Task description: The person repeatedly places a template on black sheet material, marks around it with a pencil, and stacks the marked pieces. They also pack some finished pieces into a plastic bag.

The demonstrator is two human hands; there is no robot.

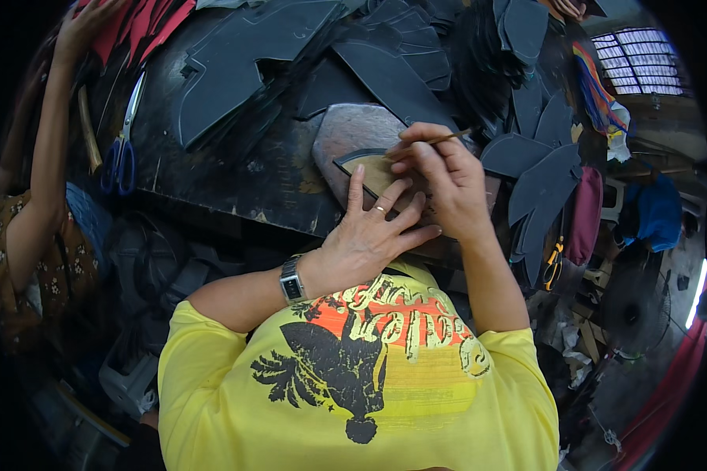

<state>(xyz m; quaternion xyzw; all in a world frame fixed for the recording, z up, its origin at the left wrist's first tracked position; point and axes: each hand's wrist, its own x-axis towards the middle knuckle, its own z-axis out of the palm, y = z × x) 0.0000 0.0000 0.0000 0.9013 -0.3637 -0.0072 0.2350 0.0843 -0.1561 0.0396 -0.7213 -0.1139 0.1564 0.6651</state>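
Note:
My left hand lies with its fingers spread, pressing on a tan curved template. Beneath the template a dark grey cut piece shows along its edge. Both rest on a worn brownish board at the table's front edge. My right hand is closed in a pinch around a thin pen-like stick, its rear end pointing to the right. The stick's tip is near the template's upper edge, largely hidden by the fingers, so I cannot see whether it touches.
Stacks of dark grey cut pieces cover the far table, with more pieces at the right. Blue-handled scissors and a wooden handle lie left. A co-worker's arm reaches toward red pieces. Yellow-handled scissors hang right.

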